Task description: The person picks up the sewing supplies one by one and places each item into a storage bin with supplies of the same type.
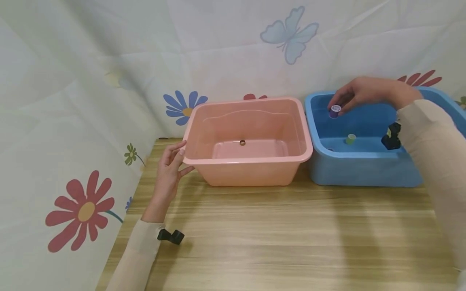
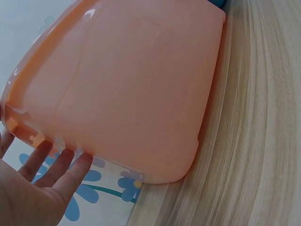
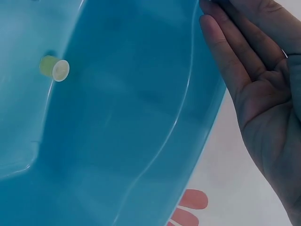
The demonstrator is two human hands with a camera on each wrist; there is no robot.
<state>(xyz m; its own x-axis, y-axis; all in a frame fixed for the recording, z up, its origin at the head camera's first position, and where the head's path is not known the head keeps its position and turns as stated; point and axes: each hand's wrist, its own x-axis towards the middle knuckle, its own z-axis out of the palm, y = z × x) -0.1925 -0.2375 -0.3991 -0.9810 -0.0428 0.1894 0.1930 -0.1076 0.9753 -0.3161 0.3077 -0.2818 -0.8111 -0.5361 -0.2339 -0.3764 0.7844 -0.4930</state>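
Note:
My right hand (image 1: 367,93) pinches a small purple cup (image 1: 335,111) with a pale round top, above the left part of a blue basin (image 1: 364,169). The right wrist view shows that hand (image 3: 268,89) by the basin's edge, the purple cup out of sight. A small green cup (image 3: 55,68) with a whitish end lies on the blue basin's floor. My left hand (image 1: 170,171) holds the left rim of a pink basin (image 1: 251,173). In the left wrist view its fingers (image 2: 70,174) touch the wall under the rim. Inside the pink basin sits a small brown ring-shaped thing (image 1: 242,142).
Both basins stand side by side on a wood-grain table (image 1: 262,234), against a white cloth (image 1: 225,44) printed with flowers and a butterfly. A small dark thing (image 1: 330,149) shows partly behind the blue basin's front rim.

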